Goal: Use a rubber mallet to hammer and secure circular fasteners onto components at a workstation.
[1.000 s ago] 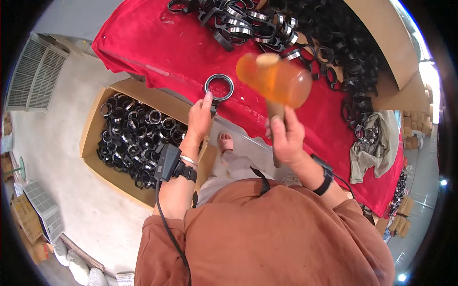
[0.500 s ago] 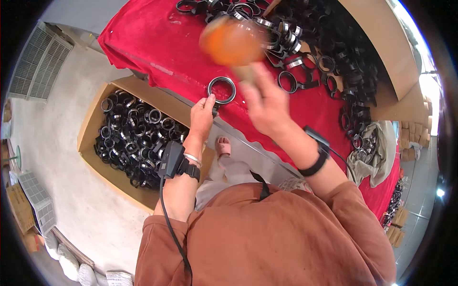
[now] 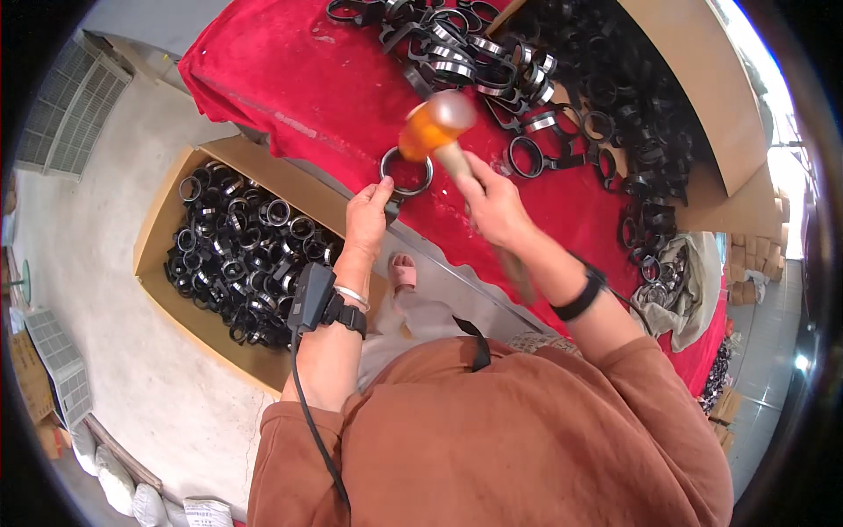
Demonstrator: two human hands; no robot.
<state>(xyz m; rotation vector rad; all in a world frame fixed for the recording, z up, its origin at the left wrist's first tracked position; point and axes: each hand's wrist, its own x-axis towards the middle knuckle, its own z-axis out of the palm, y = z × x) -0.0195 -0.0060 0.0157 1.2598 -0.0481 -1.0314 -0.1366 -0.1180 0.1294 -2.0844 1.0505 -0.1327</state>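
Note:
My left hand (image 3: 367, 216) grips the short handle of a black part with a metal-lined ring (image 3: 428, 182), which rests on the front edge of the red cloth. In my right hand (image 3: 497, 204) is a mallet (image 3: 450, 158) with a pale wooden handle and an amber-orange head, slightly blurred. The mallet's head covers the upper right of the ring; whether it touches the ring I cannot tell. Its handle runs back beneath my right forearm.
Red cloth (image 3: 263, 61) covers the table. Loose ringed parts (image 3: 527, 158) lie beyond my right hand, beside a large cardboard box (image 3: 702, 105) of black parts. A long carton (image 3: 158, 255) full of ringed parts stands on the floor at left. A grey-green cloth (image 3: 698, 294) with metal rings lies at right.
The mallet has come down from above, its head now over the ring's edge. My left hand stays about where it was, still holding the ringed part.

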